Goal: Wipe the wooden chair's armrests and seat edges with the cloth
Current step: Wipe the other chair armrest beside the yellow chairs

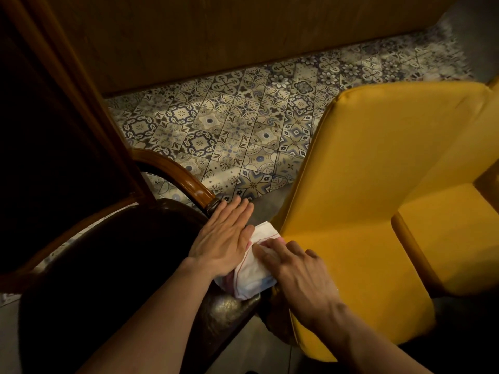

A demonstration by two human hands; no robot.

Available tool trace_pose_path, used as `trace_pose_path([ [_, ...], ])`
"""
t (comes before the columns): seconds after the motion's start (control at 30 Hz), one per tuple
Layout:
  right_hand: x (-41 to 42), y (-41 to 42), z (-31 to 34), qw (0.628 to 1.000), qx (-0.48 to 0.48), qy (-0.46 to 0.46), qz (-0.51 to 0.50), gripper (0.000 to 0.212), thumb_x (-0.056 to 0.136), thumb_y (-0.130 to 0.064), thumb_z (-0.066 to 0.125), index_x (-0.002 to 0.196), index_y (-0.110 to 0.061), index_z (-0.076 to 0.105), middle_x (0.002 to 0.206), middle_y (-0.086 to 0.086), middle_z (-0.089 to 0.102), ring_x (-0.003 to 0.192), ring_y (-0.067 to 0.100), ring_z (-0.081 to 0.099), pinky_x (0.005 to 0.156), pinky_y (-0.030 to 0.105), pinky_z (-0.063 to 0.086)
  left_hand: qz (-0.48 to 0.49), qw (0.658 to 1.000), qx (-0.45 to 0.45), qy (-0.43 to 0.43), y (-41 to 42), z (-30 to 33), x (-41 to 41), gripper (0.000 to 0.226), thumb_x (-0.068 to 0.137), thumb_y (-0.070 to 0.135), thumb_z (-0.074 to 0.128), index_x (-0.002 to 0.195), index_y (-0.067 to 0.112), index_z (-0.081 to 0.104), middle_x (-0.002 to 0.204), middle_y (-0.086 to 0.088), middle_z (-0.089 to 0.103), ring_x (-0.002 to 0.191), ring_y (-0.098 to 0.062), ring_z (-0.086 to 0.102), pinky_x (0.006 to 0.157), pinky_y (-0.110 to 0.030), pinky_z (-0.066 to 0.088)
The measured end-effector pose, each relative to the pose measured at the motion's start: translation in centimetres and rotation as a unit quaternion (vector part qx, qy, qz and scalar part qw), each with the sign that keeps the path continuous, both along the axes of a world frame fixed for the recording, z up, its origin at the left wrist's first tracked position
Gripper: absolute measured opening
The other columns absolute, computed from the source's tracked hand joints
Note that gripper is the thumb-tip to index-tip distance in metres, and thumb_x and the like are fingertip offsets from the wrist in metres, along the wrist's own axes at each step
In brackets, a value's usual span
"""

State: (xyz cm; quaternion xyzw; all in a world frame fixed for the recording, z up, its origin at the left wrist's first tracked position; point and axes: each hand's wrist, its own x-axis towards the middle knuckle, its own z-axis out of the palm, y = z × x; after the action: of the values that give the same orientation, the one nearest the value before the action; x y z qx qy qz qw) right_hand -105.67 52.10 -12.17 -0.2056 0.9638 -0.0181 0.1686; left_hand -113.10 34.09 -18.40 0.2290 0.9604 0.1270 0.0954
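Note:
The wooden chair fills the lower left, with a dark seat (113, 268) and a curved polished armrest (186, 182). A white cloth (255, 276) with thin red lines lies on the seat's right edge, near the armrest's front end. My left hand (225, 240) rests flat with fingers together, its palm on the seat edge and partly over the cloth. My right hand (302, 276) presses down on the cloth from the right, fingers spread over it. The part of the cloth beneath both hands is hidden.
A yellow upholstered chair (378, 206) stands close on the right, nearly touching the wooden chair. Patterned floor tiles (237, 125) stretch ahead to a wooden wall panel (216, 36). The chair's tall dark backrest (54, 130) rises at the left.

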Motion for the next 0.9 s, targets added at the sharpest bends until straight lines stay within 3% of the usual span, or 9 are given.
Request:
trace_pose_path([
  [0.13,-0.6,0.7,0.8,1.0,-0.015,0.008,0.002,0.068,0.086,-0.03,0.067,0.145,-0.031,0.034,0.149,-0.004,0.041,0.118,0.025,0.048,0.085,0.038,0.047,0.001,1.0,0.0,-0.002,0.1,0.2,0.0,0.077,0.091,0.051,-0.016,0.158,0.017,0.002,0.167,0.004,-0.001,0.151,-0.009,-0.016,0.122,-0.035,-0.013],
  [0.3,-1.3,1.5,3.2,1.0,-0.004,0.016,-0.023,0.068,0.085,-0.034,0.068,0.145,-0.031,0.037,0.147,-0.004,0.044,0.113,0.024,0.051,0.083,0.037,0.047,-0.005,1.0,0.007,-0.026,-0.1,0.7,-0.1,0.065,0.1,0.047,-0.004,0.158,0.019,0.001,0.167,0.005,-0.003,0.15,-0.008,-0.018,0.121,-0.033,-0.015],
  [0.5,-3.2,2.7,7.5,0.993,0.008,0.09,-0.079,0.057,0.084,-0.013,0.062,0.135,-0.034,0.05,0.131,-0.006,0.058,0.1,0.027,0.059,0.056,0.035,0.047,-0.026,0.997,0.019,-0.064,-0.7,1.6,-0.5,0.058,0.106,0.042,0.007,0.159,0.019,0.001,0.167,0.005,-0.005,0.149,-0.007,-0.021,0.121,-0.032,-0.015],
  [0.67,-7.2,2.4,10.1,0.971,-0.087,0.182,-0.131,0.06,0.086,-0.008,0.057,0.138,-0.038,0.049,0.12,0.001,0.061,0.087,0.036,0.061,0.055,0.039,0.047,-0.024,0.999,0.034,-0.026,-0.7,1.7,0.0,0.06,0.104,0.044,0.015,0.16,0.021,0.009,0.168,-0.002,0.008,0.153,-0.014,-0.01,0.12,-0.033,-0.018],
  [0.77,-10.2,-0.1,9.7,0.959,-0.154,0.215,-0.101,0.061,0.091,-0.011,0.051,0.142,-0.043,0.043,0.126,-0.002,0.058,0.092,0.034,0.061,0.056,0.037,0.046,-0.003,1.0,0.015,-0.01,-0.3,1.1,0.3,0.066,0.103,0.051,0.007,0.159,0.017,0.007,0.168,-0.002,0.002,0.152,-0.015,-0.013,0.119,-0.034,-0.02],
  [0.9,-13.1,-4.8,6.8,0.969,-0.147,0.199,0.012,0.065,0.092,-0.014,0.046,0.147,-0.045,0.033,0.139,0.002,0.05,0.111,0.033,0.055,0.069,0.043,0.054,0.009,1.0,0.024,-0.007,-0.1,0.3,0.2,0.069,0.101,0.053,0.006,0.159,0.015,0.009,0.168,-0.004,0.003,0.152,-0.016,-0.015,0.12,-0.037,-0.017],
])
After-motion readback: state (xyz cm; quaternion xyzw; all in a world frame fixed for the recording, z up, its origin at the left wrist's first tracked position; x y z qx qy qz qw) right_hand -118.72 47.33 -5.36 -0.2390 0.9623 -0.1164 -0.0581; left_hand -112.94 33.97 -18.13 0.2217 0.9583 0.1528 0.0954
